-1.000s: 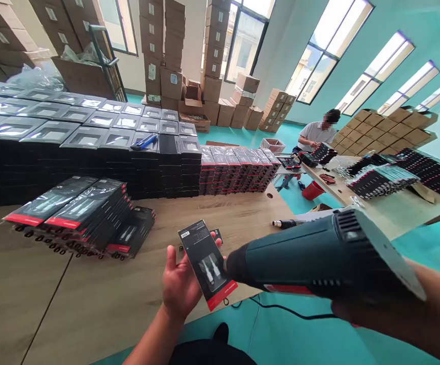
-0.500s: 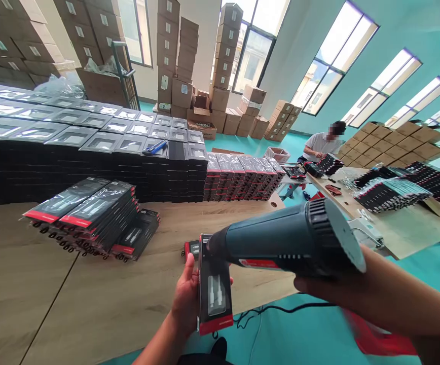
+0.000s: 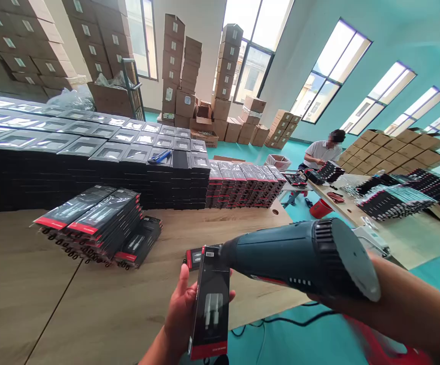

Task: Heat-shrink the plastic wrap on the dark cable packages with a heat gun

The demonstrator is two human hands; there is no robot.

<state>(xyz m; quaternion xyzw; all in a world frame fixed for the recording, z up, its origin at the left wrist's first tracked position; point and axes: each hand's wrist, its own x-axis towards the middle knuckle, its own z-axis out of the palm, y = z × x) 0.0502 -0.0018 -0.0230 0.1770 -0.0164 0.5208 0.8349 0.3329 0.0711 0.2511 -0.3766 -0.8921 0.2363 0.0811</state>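
My left hand (image 3: 182,310) holds a black-and-red cable box (image 3: 211,309) upright, thumb along its left edge and fingertips showing at its right. White cable ends show through its window. In my right hand (image 3: 341,299) is a dark green heat gun (image 3: 281,253), the fingers mostly hidden under its body. The nozzle points left and sits at the upper part of the box; whether it touches I cannot tell. Behind the held box another cable box (image 3: 193,258) lies on the table. To the left stand stacked wrapped cable boxes (image 3: 102,218).
Along the back of the wooden table (image 3: 121,314) runs a long wall of black boxes (image 3: 159,185) with a blue cutter (image 3: 159,156) on top. Red-edged boxes (image 3: 243,187) continue it rightward. A black cord (image 3: 299,322) hangs below. A person (image 3: 324,149) works at another table.
The heat gun has moved slightly right and down in view. The held box has shifted a little down and tilts more. The whole scene sits lower in view.
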